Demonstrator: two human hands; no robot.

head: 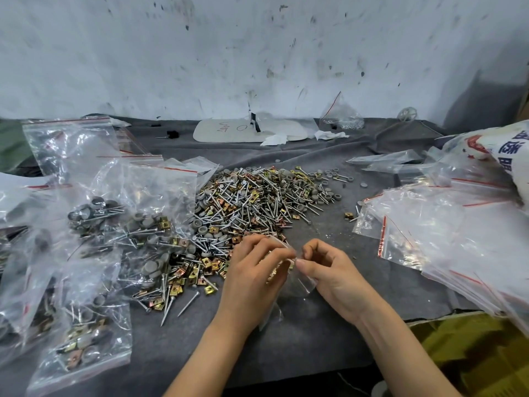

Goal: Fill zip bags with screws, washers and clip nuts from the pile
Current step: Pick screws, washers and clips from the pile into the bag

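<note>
A big pile [252,204] of silver screws, grey washers and brass clip nuts lies on the grey cloth in the middle of the table. Just in front of it my left hand [252,276] and my right hand [335,276] both pinch the top edge of one small clear zip bag [297,285] that hangs between them. A few brass and silver parts show through the plastic by my left fingers. Several filled zip bags [94,253] with red seal lines lie heaped at the left.
A stack of empty zip bags [446,236] lies at the right, under a printed white sack [509,156]. A pale flat board [246,130], crumpled paper and another bag sit at the back by the stained wall. Yellow fabric [472,351] lies past the table's right front edge.
</note>
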